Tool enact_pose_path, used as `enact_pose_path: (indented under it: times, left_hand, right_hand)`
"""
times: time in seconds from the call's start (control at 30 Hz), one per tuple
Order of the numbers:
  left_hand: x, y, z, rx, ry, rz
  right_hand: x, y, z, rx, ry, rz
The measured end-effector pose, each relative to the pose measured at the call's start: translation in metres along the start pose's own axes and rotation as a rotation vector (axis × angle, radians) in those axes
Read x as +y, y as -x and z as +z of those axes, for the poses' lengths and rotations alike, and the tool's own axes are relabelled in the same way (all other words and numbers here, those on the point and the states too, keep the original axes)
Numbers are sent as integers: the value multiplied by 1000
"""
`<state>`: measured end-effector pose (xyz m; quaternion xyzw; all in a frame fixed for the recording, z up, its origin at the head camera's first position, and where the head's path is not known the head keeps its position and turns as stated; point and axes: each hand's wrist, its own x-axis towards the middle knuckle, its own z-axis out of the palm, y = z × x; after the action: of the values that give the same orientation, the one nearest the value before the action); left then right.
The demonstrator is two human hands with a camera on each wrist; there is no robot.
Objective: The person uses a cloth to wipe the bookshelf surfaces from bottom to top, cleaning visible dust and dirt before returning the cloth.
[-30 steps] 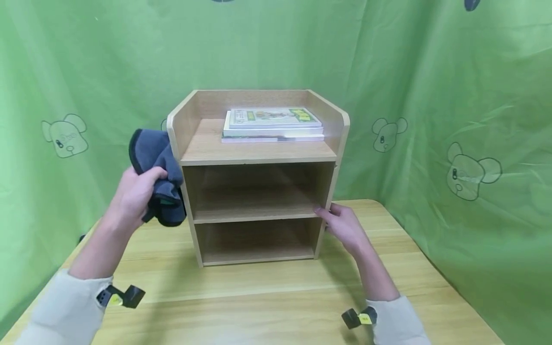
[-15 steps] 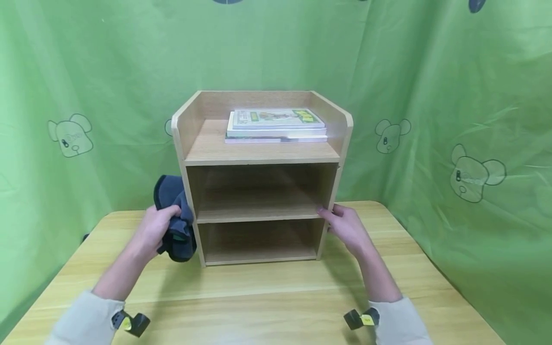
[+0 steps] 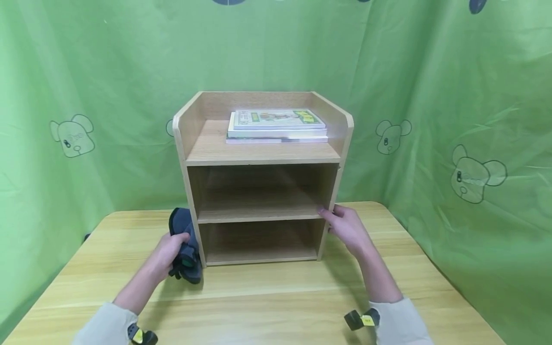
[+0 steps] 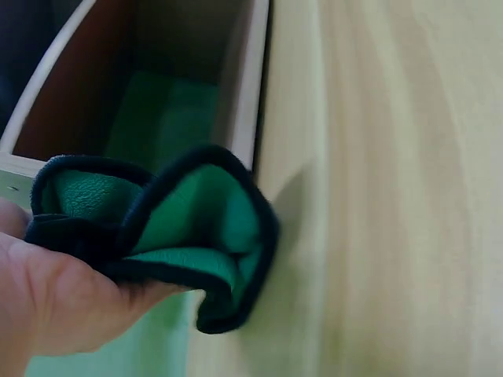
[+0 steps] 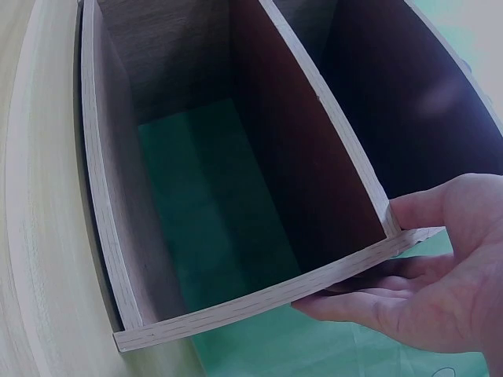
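A small wooden shelf unit (image 3: 263, 160) with two open compartments and a walled top stands on the wooden table (image 3: 258, 306). My left hand (image 3: 168, 251) grips a bunched dark blue cloth (image 3: 187, 258) against the lower outer left side of the shelf. In the left wrist view the folds of the cloth (image 4: 196, 212) show a green underside and black edging. On the other side, my right hand (image 3: 345, 227) holds the right side panel at the height of the middle board. The right wrist view has the thumb on the board's front edge and the fingers behind the panel (image 5: 291, 294).
Several thin books (image 3: 278, 125) lie stacked on the top of the shelf. A green curtain (image 3: 453, 120) with mouse-head drawings hangs behind and at both sides of the table. Each wrist wears a small black camera.
My left hand has slid the cloth down along the left side of the shelf, from near its top to near its base. My right hand keeps its hold on the right panel.
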<state>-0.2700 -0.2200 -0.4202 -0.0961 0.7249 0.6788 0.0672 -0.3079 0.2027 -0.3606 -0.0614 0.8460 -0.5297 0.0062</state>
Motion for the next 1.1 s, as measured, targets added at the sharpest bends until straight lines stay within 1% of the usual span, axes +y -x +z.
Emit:
enact_pose_path:
  times: [0.13, 0.3, 0.47, 0.63, 0.87, 1.03, 1.1]
  left_hand:
    - [-7, -2, 3, 20, -20, -5]
    - [-9, -2, 3, 12, -17, -3]
    - [-12, -1, 0, -18, -37, -20]
    - [-13, 4, -4, -55, -57, -23]
    - [-13, 11, -9, -84, -94, -30]
    - [-13, 14, -14, -138, -106, -23]
    - [-14, 14, -16, -148, -104, -24]
  right_hand:
    - [1, 0, -1, -5, -1, 3]
    - [0, 0, -1, -4, 3, 1]
    - [1, 0, -1, 0, 8, 3]
    - [0, -1, -1, -2, 12, 5]
    - [-1, -1, -2, 4, 17, 7]
    - [0, -1, -3, 9, 24, 9]
    - [1, -1, -2, 10, 29, 6]
